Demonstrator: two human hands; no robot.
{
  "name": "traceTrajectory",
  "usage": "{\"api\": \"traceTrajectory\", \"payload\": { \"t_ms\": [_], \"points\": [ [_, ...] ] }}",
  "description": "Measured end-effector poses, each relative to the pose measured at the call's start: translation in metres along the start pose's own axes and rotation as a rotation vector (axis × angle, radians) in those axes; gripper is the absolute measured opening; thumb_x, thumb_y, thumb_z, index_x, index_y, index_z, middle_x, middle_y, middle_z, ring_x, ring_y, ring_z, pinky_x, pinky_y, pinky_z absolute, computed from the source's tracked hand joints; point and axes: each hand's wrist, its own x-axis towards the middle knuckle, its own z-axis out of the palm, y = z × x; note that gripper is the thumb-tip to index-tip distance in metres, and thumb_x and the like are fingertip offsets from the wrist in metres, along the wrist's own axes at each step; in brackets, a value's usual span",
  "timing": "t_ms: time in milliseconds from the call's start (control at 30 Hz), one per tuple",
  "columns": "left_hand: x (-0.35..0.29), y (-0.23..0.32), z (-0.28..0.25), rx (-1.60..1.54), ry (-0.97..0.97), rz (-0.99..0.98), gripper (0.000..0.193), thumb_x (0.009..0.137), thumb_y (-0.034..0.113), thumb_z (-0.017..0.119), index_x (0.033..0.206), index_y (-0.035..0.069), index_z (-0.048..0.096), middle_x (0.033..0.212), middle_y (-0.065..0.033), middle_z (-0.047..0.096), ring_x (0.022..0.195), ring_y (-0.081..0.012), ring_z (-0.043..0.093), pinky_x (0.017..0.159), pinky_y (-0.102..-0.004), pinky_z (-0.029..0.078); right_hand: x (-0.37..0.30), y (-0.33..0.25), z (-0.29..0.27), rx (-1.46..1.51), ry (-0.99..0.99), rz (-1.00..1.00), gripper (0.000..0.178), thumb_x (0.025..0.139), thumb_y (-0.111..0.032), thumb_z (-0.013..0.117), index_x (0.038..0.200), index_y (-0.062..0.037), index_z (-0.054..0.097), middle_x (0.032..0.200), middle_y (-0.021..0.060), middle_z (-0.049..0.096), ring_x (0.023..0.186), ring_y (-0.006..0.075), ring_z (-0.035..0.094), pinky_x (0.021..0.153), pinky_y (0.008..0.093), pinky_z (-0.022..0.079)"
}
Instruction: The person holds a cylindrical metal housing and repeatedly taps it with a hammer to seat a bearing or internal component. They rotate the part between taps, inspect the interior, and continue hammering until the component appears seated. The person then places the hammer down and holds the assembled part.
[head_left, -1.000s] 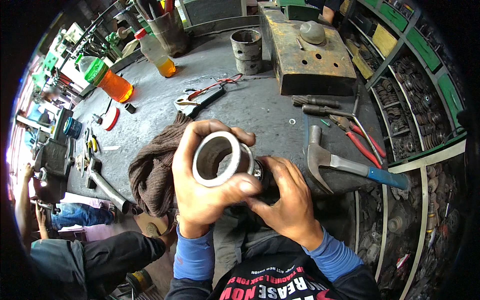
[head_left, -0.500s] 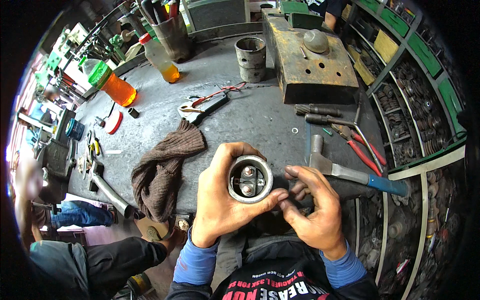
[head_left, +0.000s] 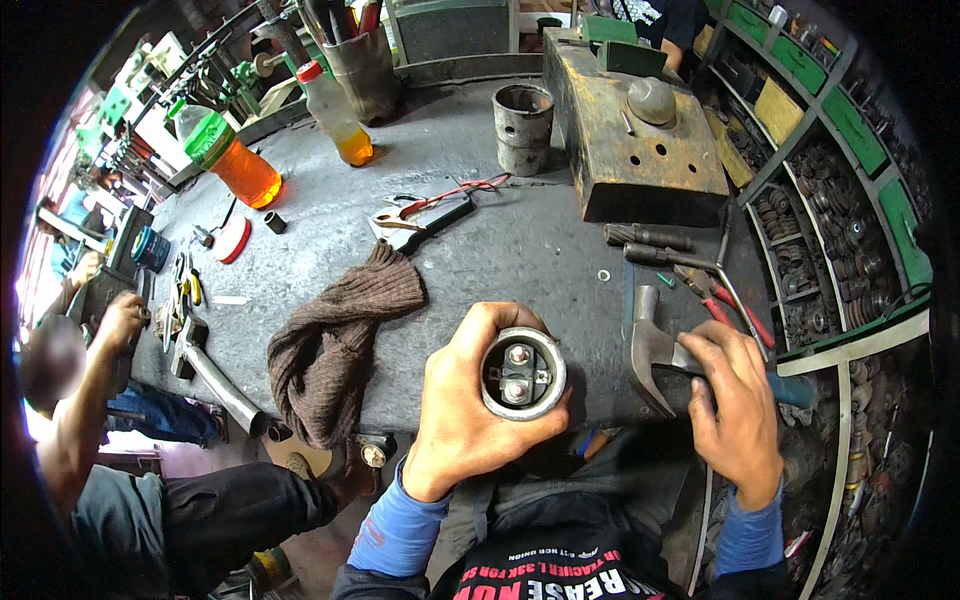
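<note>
The right hand (head_left: 735, 400) has left the metal cylinder (head_left: 523, 373) it was steadying half a second ago and now lies over the hammer (head_left: 660, 350) at the bench's (head_left: 480, 250) near right edge, fingers curled onto the handle, though whether they clamp it I cannot tell. The left hand (head_left: 465, 410) holds the cylinder alone, wrapped around its body, open end up with two bolts showing inside, just over the bench's near edge. With one hand freed for the hammer, the work seems to be turning from fitting by hand to striking. A brown rag (head_left: 335, 345) lies to the left
</note>
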Motion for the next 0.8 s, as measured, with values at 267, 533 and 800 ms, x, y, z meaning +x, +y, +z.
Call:
{"api": "traceTrajectory", "payload": {
  "t_ms": [267,533,800],
  "points": [
    [-0.001,0.004,0.001,-0.023,-0.016,-0.058,0.053,0.066,0.002,0.089,0.111,0.003,0.062,0.103,-0.0063,0.072,0.095,-0.013,0.068,0.09,-0.0299,0.056,0.017,0.046,0.01,-0.088,-0.138,-0.216,0.052,0.082,-0.009,0.083,0.13,-0.0033,0.064,0.114,0.0177,0.063,0.104,0.0401,0.063,0.088,0.0477,0.05],
    [-0.002,0.005,-0.001,-0.026,-0.004,-0.05,0.053,0.066,0.004,0.089,0.112,0.004,0.062,0.104,-0.0062,0.071,0.097,-0.0146,0.069,0.092,-0.0306,0.055,0.017,0.01,-0.019,0.075,0.027,-0.289,0.059,0.082,-0.002,0.078,0.136,0.0038,0.055,0.116,0.026,0.065,0.103,0.0485,0.067,0.089,0.0503,0.055],
    [-0.002,0.003,-0.002,-0.026,-0.03,-0.049,0.057,0.063,0.004,0.086,0.114,0.003,0.062,0.106,-0.0064,0.071,0.099,-0.0148,0.069,0.093,-0.0306,0.055,0.021,-0.051,-0.043,0.204,0.074,-0.312,0.038,0.098,-0.033,0.08,0.119,-0.0012,0.075,0.106,0.0181,0.076,0.093,0.0399,0.076,0.083,0.0471,0.059]
  ]
}}
